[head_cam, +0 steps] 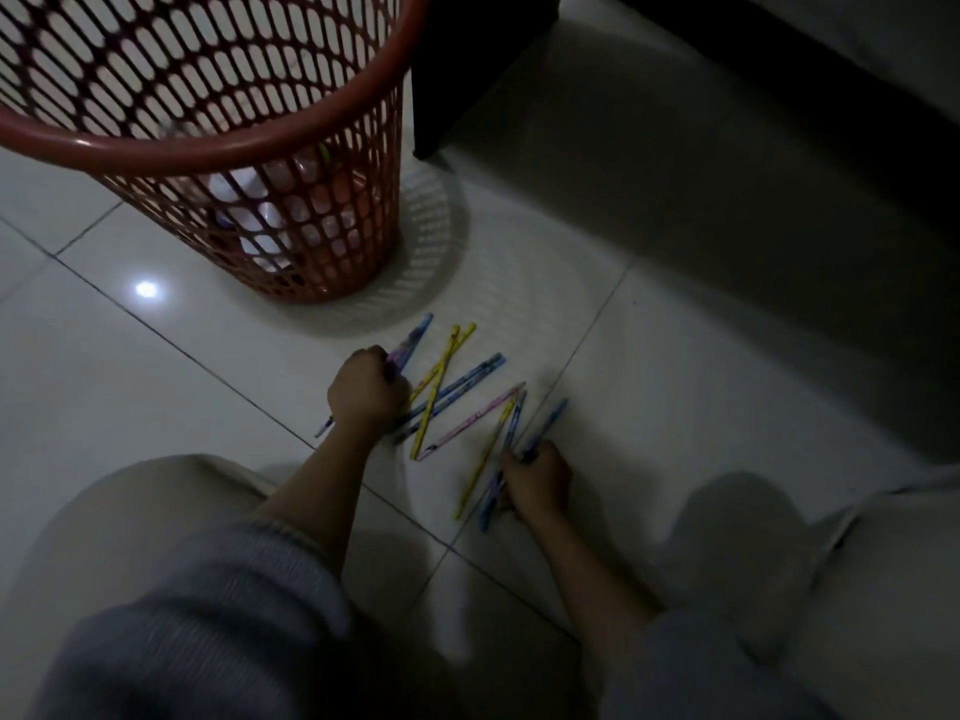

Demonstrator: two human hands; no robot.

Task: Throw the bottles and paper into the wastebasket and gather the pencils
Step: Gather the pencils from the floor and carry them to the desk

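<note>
Both hands are down on the tiled floor (pixel 156 397), left hand (pixel 368 389) clutching a purple pencil (pixel 410 341), right hand (pixel 537 480) gripping blue pencils (pixel 545 426), red mesh wastebasket (pixel 208 148) at 11 o'clock.

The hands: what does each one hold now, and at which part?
Left hand grips a purple-blue pencil near its middle. Right hand closes on blue pencils near their lower ends.
</note>
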